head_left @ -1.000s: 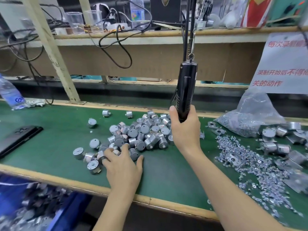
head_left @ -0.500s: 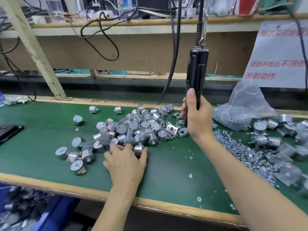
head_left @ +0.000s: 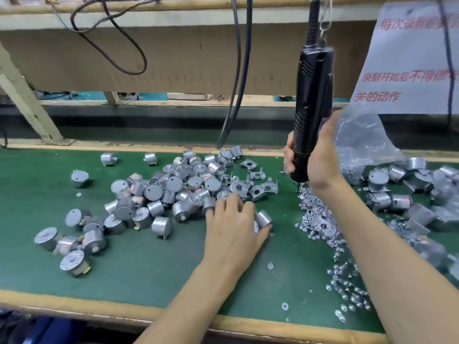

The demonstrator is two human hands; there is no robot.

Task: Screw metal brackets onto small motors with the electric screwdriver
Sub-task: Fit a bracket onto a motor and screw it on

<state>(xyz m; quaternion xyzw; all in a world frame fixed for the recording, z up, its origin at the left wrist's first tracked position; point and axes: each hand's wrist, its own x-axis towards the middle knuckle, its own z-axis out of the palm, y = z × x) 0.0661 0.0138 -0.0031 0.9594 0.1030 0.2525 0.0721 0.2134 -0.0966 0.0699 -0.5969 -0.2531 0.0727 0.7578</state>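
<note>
A green, felt-like tabletop (head_left: 149, 269) edged with a pale wooden strip is seen below a cardboard-faced shelf, from which black cables (head_left: 238, 83) are hung. A white paper sign (head_left: 409, 58) with red characters is fixed at the right, and a crumpled clear plastic bag (head_left: 360, 137) is slumped beneath it.

A loose heap of motors (head_left: 173, 189), short silvery cylinders with flat round faces, is spread over the left and middle of the mat. Flat stamped metal brackets (head_left: 258, 192) with round holes are scattered at the heap's right edge. A glittering drift of small screws (head_left: 320, 219) is strewn further right, running toward the near edge. More motors already fitted with brackets (head_left: 387, 199) are piled at the far right.

The electric screwdriver (head_left: 311, 95), a black ribbed plastic barrel hung from a chain and cord, is gripped upright around its lower part by the right hand (head_left: 320, 157); its thin bit is held just above the far end of the screw drift. The left hand (head_left: 233, 227) is laid palm down at the near right edge of the heap, and one motor (head_left: 263, 218) is pinched between its thumb and forefinger, resting on the mat.
</note>
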